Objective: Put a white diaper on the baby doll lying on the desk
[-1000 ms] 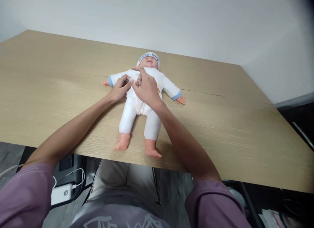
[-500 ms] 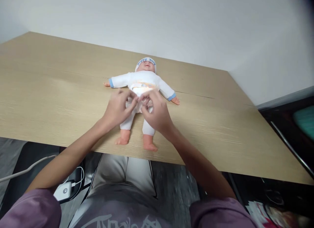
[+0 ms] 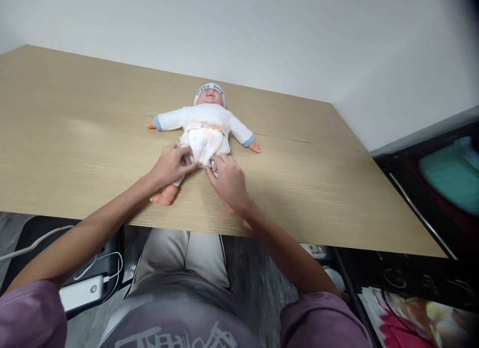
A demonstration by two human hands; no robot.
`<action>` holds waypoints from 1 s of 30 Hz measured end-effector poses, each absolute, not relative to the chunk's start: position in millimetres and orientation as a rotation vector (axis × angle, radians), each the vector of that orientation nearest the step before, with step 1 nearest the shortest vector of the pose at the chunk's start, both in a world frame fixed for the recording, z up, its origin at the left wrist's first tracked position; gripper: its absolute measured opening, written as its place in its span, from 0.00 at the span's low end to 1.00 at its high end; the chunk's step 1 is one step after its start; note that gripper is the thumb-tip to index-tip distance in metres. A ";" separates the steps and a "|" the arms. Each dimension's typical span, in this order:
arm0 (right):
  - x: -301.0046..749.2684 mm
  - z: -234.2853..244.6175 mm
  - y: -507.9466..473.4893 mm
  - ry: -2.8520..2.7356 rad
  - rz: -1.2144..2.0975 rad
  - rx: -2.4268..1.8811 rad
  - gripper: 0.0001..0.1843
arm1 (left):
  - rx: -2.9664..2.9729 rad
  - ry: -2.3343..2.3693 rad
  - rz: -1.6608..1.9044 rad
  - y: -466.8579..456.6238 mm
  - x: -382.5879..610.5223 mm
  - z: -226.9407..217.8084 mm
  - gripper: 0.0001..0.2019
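Observation:
A baby doll (image 3: 204, 121) in a white suit with blue cuffs and a white cap lies on its back on the wooden table (image 3: 75, 128), arms spread. Its suit is open at the belly and a nappy (image 3: 204, 141) shows. My left hand (image 3: 170, 166) pinches the white trouser cloth at the doll's hip. My right hand (image 3: 228, 180) pinches the same cloth at the crotch and covers one leg. One bare doll foot (image 3: 162, 197) sticks out below my left hand.
The table's front edge runs just under my wrists, with my lap in grey trousers (image 3: 183, 258) below it. A white power bank (image 3: 80, 293) with cables lies on the floor at the left. Dark shelving (image 3: 430, 198) stands at the right.
Both hands have moved from the doll's chest down to its hips and legs. The suit front has come open and the nappy now shows. The view has shifted a little to the right.

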State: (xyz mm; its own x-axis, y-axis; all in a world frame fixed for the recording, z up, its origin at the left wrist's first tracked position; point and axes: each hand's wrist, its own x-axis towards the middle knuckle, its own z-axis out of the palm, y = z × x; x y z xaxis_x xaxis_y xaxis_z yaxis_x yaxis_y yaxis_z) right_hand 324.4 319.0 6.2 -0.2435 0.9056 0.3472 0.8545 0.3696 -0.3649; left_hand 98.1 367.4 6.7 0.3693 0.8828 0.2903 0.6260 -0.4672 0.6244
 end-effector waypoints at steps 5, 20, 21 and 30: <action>326.0 -1.9 316.0 -2.094 0.149 -1.486 0.06 | 2.239 1.235 0.885 360.8 97.7 6.9 0.16; 327.9 -7.8 321.7 -1.909 0.349 -1.485 0.11 | 2.078 1.209 0.978 364.2 97.9 0.1 0.16; 327.5 -8.3 322.8 -1.861 0.376 -1.495 0.12 | 2.026 1.180 1.001 365.1 98.5 -1.9 0.17; 329.7 -6.2 318.6 -1.617 0.468 -1.458 0.19 | 1.598 1.151 1.184 366.6 104.3 -12.2 0.27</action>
State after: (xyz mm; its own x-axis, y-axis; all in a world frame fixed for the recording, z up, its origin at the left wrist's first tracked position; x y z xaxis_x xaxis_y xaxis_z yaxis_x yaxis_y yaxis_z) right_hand 329.7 318.6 -6.2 0.0801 0.9320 0.3535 0.5990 0.2385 -0.7644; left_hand 104.3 366.6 -12.2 0.1403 0.9649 0.2219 0.1949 -0.2466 0.9493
